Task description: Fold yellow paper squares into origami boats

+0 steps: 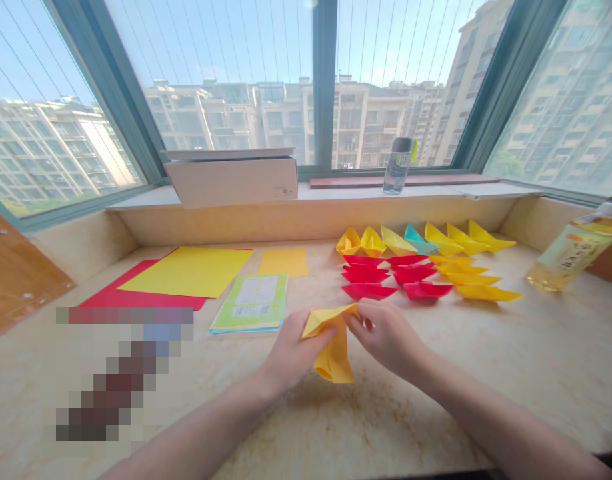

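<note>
Right now the left hand [293, 353] and right hand [386, 340] have their fingers closed, pinching a folded yellow paper piece [333, 357] between them above the pale marble counter [486, 373]; red and yellow paper boats [411, 272] sit in rows at one o'clock.

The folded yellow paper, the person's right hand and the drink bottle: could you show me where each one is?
Folded yellow paper [335, 357], head view, on its lower middle.
Right hand [386, 340], head view, on the back of the hand.
Drink bottle [571, 250], head view, on its label.
</note>
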Motion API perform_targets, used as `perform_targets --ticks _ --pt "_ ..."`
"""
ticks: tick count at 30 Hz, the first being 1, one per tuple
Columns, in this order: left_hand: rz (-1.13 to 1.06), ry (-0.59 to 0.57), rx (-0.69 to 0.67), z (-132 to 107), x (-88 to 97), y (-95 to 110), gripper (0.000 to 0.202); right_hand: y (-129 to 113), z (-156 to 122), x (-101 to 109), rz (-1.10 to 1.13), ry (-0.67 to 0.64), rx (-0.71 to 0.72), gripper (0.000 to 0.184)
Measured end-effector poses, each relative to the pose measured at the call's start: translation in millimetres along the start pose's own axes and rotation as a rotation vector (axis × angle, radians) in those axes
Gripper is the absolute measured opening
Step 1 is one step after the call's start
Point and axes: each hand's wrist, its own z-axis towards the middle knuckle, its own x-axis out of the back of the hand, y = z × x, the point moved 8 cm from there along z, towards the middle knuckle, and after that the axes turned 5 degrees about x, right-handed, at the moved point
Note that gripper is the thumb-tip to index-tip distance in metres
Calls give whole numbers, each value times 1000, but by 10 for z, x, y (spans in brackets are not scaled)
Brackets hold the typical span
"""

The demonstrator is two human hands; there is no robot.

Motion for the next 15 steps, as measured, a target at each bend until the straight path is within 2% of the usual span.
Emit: perform_targets --ticks 9,12,15 --pt "164 8 -202 -71 -1 219 29 67 -23 -59 254 2 -166 33" --pt "231 -1 -263 -117 -31 292 23 83 -13 -40 247 34 -171 38" --pt "269 -16 -268 -127 -43 294 13 96 0 -29 240 50 -170 42"
